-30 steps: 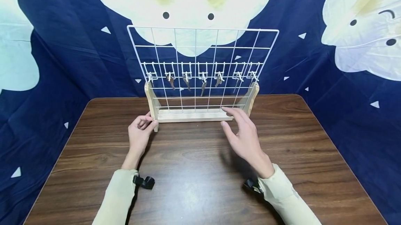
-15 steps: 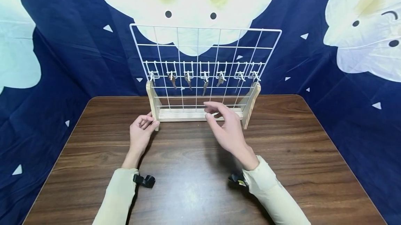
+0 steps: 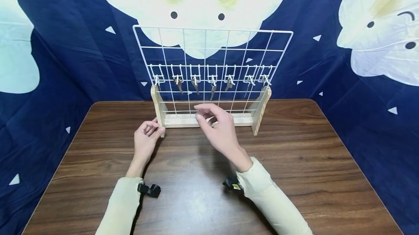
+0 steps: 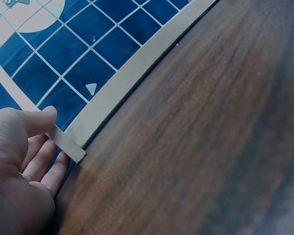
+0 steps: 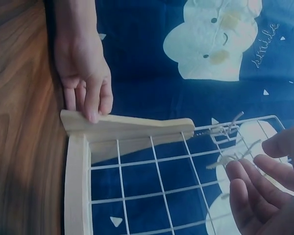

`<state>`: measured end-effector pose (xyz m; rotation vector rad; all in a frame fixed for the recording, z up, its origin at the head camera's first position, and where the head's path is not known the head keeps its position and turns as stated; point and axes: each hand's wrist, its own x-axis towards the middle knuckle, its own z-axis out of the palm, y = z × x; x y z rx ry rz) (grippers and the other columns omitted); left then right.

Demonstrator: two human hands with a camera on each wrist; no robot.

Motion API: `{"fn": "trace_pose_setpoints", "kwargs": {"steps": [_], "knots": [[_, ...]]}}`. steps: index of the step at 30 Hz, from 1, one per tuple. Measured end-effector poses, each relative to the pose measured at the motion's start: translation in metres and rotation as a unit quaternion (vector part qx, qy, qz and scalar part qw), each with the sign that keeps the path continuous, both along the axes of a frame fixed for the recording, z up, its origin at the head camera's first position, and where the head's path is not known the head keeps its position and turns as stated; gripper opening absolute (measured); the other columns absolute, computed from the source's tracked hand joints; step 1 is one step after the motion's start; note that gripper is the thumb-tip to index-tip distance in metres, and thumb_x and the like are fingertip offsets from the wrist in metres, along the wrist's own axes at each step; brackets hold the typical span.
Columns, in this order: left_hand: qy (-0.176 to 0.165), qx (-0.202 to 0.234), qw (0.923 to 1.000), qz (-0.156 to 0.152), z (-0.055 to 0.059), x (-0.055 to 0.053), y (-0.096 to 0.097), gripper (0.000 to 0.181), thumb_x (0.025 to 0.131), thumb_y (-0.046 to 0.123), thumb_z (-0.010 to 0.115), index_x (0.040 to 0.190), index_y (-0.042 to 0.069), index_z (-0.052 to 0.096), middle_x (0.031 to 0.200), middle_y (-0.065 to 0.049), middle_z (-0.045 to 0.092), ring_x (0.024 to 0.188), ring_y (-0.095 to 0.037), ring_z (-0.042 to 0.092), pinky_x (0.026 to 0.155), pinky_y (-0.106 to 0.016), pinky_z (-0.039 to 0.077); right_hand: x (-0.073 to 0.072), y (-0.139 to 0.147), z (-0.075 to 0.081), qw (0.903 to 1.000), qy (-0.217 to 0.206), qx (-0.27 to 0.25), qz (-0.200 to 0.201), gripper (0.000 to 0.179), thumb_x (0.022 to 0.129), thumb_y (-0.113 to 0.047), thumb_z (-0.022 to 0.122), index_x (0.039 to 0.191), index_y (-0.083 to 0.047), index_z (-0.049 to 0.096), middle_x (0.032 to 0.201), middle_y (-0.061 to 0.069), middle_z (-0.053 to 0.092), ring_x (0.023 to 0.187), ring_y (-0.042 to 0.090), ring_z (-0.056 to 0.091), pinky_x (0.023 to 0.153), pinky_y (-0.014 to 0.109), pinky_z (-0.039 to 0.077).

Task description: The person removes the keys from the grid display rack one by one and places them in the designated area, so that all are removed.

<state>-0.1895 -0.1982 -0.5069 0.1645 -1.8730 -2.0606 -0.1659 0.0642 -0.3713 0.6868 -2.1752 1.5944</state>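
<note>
A white wire grid rack [image 3: 276, 31] stands upright on a pale wooden base [image 3: 242, 121] with two wooden side supports. My left hand [image 3: 146, 138] pinches the foot of the left side support [image 3: 158, 104]; in the left wrist view the thumb lies over the wooden foot [image 4: 68, 145] with the fingers behind it. My right hand [image 3: 220, 129] is raised in front of the rack, fingers loosely bent, thumb and index finger apart, holding nothing. Several metal keys [image 3: 213, 91] hang from white hooks [image 3: 230, 78] along the grid. In the right wrist view my right hand [image 5: 264, 196] overlaps the hook area.
A brown wood-grain table [image 3: 311, 162] carries the rack near its back edge. Behind and at both sides hangs a dark blue cloth [image 3: 114, 60] printed with white clouds. Black wrist cameras [image 3: 149, 190] sit on both sleeves.
My right hand has moved left, from near the right side support to the middle front of the rack. The left hand stays at the left support, and the keys hang as before.
</note>
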Motion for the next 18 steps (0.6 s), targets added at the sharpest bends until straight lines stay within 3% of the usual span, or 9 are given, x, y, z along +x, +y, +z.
{"fn": "trace_pose_setpoints", "kwargs": {"steps": [5, 12, 15, 18], "knots": [[-0.005, -0.008, 1.0, 0.002, -0.001, 0.0, -0.001, 0.023, 0.096, -0.016, 0.076, 0.107, -0.02, 0.057, 0.116, 0.021, 0.075, 0.113, 0.005, 0.072, 0.102, -0.014, 0.057, -0.006, -0.015, 0.004, 0.9998, -0.012, -0.012, 0.009, 0.018, 0.1, -0.005, 0.076, 0.117, -0.002, 0.08, 0.095, 0.011, 0.08, 0.082, 0.019, 0.072, 0.067, 0.019, 0.058], [0.001, -0.006, 1.0, -0.002, -0.001, -0.001, 0.0, 0.023, 0.096, -0.017, 0.075, 0.109, -0.022, 0.056, 0.118, 0.02, 0.075, 0.113, 0.004, 0.073, 0.102, -0.014, 0.058, -0.012, -0.03, 0.003, 0.9967, -0.037, -0.054, 0.048, 0.014, 0.102, -0.001, 0.075, 0.116, 0.002, 0.078, 0.089, 0.019, 0.08, 0.069, 0.036, 0.074, 0.062, 0.023, 0.061], [0.001, -0.004, 1.0, -0.003, -0.001, -0.001, 0.0, 0.023, 0.096, -0.018, 0.074, 0.109, -0.023, 0.056, 0.116, 0.022, 0.075, 0.113, 0.004, 0.073, 0.102, -0.014, 0.058, -0.015, -0.038, 0.002, 0.9954, -0.044, -0.063, 0.056, 0.014, 0.103, -0.001, 0.074, 0.116, 0.003, 0.078, 0.087, 0.021, 0.079, 0.065, 0.033, 0.074, 0.06, 0.026, 0.064], [-0.001, -0.002, 1.0, -0.002, -0.001, 0.0, -0.001, 0.023, 0.095, -0.018, 0.075, 0.108, -0.021, 0.056, 0.122, 0.014, 0.076, 0.114, 0.004, 0.073, 0.102, -0.015, 0.058, -0.018, -0.045, 0.002, 0.9958, -0.039, -0.064, 0.052, 0.014, 0.104, -0.004, 0.075, 0.116, 0.003, 0.079, 0.086, 0.02, 0.079, 0.062, 0.03, 0.073, 0.058, 0.028, 0.063]]}}
